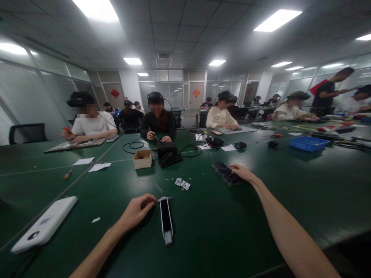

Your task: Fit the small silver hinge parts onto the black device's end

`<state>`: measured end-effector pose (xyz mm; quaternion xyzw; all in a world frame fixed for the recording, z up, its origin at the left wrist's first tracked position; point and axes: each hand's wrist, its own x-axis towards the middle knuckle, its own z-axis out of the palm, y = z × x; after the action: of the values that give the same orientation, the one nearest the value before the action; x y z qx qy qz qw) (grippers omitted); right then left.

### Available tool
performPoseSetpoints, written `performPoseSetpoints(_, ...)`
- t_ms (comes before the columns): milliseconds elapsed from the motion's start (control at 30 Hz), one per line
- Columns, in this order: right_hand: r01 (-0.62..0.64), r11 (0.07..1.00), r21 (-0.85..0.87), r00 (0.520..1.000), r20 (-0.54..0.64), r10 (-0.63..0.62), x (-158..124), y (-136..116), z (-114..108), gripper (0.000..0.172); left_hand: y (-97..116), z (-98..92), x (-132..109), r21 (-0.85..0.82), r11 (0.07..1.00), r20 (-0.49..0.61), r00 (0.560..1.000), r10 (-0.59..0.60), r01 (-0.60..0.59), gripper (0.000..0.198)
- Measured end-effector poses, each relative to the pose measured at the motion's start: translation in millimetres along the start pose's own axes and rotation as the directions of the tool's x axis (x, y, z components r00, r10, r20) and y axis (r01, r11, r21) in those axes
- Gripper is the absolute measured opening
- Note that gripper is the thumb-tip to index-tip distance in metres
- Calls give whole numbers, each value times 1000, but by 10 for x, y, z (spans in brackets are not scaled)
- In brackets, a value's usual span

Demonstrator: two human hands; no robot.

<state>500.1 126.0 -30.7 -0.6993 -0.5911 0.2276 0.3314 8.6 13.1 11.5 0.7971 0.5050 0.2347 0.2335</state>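
My left hand (138,210) rests on the green table with its fingers pinched at a thin metal rod (159,200). That rod lies across the top end of a long narrow device (166,218) with a white frame and a black middle. A light grey block forms the device's near end. Farther out to the right, my right hand (242,172) reaches over a phone (227,173) with a dark, partly blurred screen. Its fingers are stretched out and touch the phone's right side. Small white perforated plates (182,183) and tiny rings lie between the hands, beyond the device.
A large white device (45,224) with a cable lies at left. Beyond are a small cardboard box (143,160), a black case (167,151), a brush (68,173), paper sheets (99,167) and a blue tray (308,143). Several people sit working across the green table (208,231).
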Motion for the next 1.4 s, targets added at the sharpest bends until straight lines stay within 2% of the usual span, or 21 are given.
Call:
performPoseSetpoints(100, -23, 999, -45, 989, -149, 16, -20, -15, 50, 37, -23, 9, 3, -3, 1000, -1, 1000, 7, -7, 26)
performPoseSetpoints(233, -46, 992, -115, 921, -389, -2, -77, -88, 125, 40, -15, 4, 1, 4, 1000, 9, 1000, 22, -22, 26)
performPoseSetpoints(367, -27, 988, -152, 857, -512, -56, -112, -180, 151, 38, 6, -3, 5, 5, 1000, 7, 1000, 18, -18, 25)
performPoseSetpoints(433, -28, 991, -131, 844, -534, -47, -108, -194, 147, 38, 7, -4, 6, -4, 1000, 7, 1000, 15, -15, 24)
performPoseSetpoints(533, -60, 997, -45, 889, -456, 33, -73, -164, 126, 37, -7, -2, 4, -18, 1000, 15, 1000, 8, -8, 23)
performPoseSetpoints(667, -95, 994, 49, 968, -228, 104, -10, -89, 85, 33, -38, 3, 4, -8, 1000, 22, 999, 24, -24, 24)
performPoseSetpoints(733, -97, 991, 97, 988, -115, 108, 8, -59, 66, 37, -47, 6, 7, 0, 1000, 22, 999, 30, -30, 25)
performPoseSetpoints(833, -103, 983, 155, 994, -17, 106, 17, -28, 48, 49, -43, 6, 11, 5, 999, 22, 999, 33, -33, 25)
performPoseSetpoints(1067, -124, 973, 197, 991, 81, 110, 40, 22, 54, 64, -22, 3, 13, 19, 1000, 15, 1000, 18, -18, 25)
performPoseSetpoints(1400, -116, 981, 158, 991, 89, 103, 54, 23, 59, 61, -46, 12, 19, 7, 1000, 14, 1000, 21, -21, 24)
